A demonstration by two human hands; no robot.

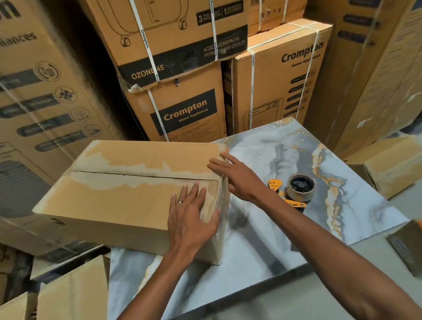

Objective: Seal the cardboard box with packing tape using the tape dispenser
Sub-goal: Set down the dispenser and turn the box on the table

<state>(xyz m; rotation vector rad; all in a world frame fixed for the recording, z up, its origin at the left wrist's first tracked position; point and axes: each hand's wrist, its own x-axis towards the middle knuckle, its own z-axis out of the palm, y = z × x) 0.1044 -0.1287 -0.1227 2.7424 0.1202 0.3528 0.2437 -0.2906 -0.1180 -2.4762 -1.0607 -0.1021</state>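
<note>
The left hand lies flat and open on the top of the box, fingers spread and pointing away from the person, close to the box's right edge. A ring shows on one finger. Its thumb reaches to that edge, where a strip of clear tape runs across the top and folds down over the right side. The right hand is also open, palm down, fingers stretched toward the far right corner of the box top; its fingertips touch or hover just over the taped edge, and I cannot tell which. Neither hand grips anything.

Under the hands, the box sits closed on a marble-patterned table, with its flap seam running leftward from between the two hands. Pale, torn patches line both sides of the seam.

Just right of the right hand, the dispenser rests on the table, apart from the box, with a roll of tape mounted on it and yellow parts showing.

Beyond the hands, tall stacked cartons printed "Crompton Home Appliances" and bound with white straps fill the background. More cartons rise far left of the left hand, and smaller boxes lie on the floor right of the table.
</note>
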